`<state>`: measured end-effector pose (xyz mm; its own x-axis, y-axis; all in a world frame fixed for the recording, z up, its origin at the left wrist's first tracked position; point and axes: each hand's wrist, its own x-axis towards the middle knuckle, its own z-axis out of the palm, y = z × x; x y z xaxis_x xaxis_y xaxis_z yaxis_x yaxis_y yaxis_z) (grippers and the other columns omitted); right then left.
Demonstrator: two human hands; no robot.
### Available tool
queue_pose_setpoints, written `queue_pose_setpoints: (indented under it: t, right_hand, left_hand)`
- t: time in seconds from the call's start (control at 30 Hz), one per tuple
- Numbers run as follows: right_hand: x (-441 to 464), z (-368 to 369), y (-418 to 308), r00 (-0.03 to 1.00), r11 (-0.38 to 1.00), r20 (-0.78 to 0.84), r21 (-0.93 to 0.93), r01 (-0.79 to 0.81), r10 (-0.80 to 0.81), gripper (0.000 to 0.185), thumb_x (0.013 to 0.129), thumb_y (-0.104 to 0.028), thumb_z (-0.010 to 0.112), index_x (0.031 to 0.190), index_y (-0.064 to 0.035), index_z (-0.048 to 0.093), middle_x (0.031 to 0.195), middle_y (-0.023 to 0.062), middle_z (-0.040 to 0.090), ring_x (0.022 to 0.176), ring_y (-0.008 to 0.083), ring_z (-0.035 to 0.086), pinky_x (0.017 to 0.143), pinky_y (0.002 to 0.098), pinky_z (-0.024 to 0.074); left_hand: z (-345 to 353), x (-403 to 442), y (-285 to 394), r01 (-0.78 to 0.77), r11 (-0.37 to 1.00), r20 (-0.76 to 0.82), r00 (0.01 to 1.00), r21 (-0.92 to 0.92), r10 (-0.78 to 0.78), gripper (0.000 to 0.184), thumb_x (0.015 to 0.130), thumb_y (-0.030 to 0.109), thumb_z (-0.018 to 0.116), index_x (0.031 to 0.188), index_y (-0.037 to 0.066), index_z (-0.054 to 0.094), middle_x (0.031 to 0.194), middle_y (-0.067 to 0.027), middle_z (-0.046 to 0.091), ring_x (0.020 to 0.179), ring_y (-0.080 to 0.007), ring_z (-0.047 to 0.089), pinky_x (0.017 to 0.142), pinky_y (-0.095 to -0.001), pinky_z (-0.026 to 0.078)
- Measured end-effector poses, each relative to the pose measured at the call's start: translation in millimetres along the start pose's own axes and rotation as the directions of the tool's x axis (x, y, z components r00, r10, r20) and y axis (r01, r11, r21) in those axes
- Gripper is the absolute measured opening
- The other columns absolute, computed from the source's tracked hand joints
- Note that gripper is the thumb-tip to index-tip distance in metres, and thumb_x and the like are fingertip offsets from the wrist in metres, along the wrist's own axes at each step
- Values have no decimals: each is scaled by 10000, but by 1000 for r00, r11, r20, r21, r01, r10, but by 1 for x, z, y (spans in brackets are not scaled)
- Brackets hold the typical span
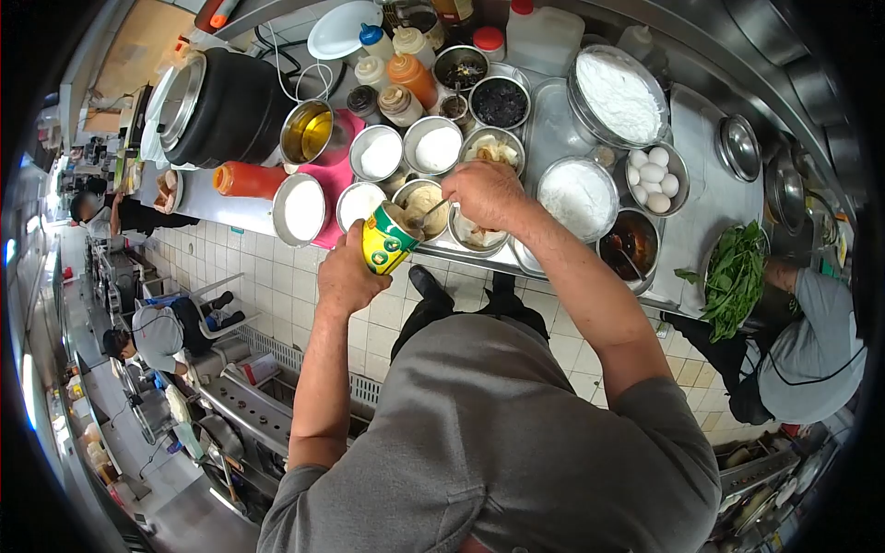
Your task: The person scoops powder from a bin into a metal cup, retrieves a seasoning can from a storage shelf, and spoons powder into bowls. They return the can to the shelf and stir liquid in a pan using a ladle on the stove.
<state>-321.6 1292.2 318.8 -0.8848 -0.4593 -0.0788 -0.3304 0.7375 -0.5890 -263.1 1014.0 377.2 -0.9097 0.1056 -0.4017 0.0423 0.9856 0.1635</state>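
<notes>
My left hand is wrapped round a yellow and green can, tilted at the table's front edge. In my right hand is a metal spoon, its handle slanting down to the left toward the can's mouth. Where exactly the spoon's tip rests, I cannot tell. Just behind the can stands a metal bowl of pale yellow powder. A bowl of white powder is to its left. Below my right hand sits a bowl with pale pieces, partly covered by the hand and wrist.
Sauce bottles stand at the back. A large bowl of white powder, a bowl of eggs and a dark sauce bowl are on the right. Leafy greens lie near another person. A black pot stands left.
</notes>
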Motion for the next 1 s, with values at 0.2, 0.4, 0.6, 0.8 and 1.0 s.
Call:
queue_pose_setpoints:
  t: [0.2,0.4,0.6,0.8,1.0]
  right_hand:
    - [-11,-21,-9,998,996,-29,64,-55,57,118,913,-121,659,972,-134,760,1003,70,723,1047,301,675,899,449,525]
    - [-13,-26,-19,999,999,-15,4,-38,38,137,914,-130,657,1004,-139,760,1025,77,724,1066,304,674,909,441,523]
    - [1,-5,-45,996,957,79,289,22,-47,104,874,-144,674,938,-117,752,912,105,725,968,323,704,844,466,545]
    - [5,24,-49,987,985,34,-62,159,-158,132,802,-122,679,905,-135,760,888,101,719,962,307,711,846,440,569]
    - [0,0,-35,995,989,8,-114,99,-98,196,807,-79,676,952,-160,781,962,82,710,1035,275,701,884,443,566]
  left_hand:
    - [3,0,-5,25,1000,-18,1000,0,-25,1050,623,221,890,1530,95,378,1257,-215,647,1118,-400,677,939,-485,557]
    - [5,1,-9,3,999,-14,1000,-33,-4,1054,605,209,895,1519,96,382,1264,-216,645,1133,-409,666,947,-492,551]
    - [10,2,-10,-79,992,-31,997,-99,76,1056,605,189,908,1517,100,383,1301,-215,638,1150,-417,656,964,-487,543]
    - [13,4,-10,-98,988,-50,994,-121,92,1063,600,165,920,1515,108,382,1312,-209,635,1161,-417,648,969,-489,538]
    - [11,5,-10,-104,987,-53,994,-124,98,1046,604,169,922,1503,109,390,1310,-204,633,1165,-414,645,964,-495,538]
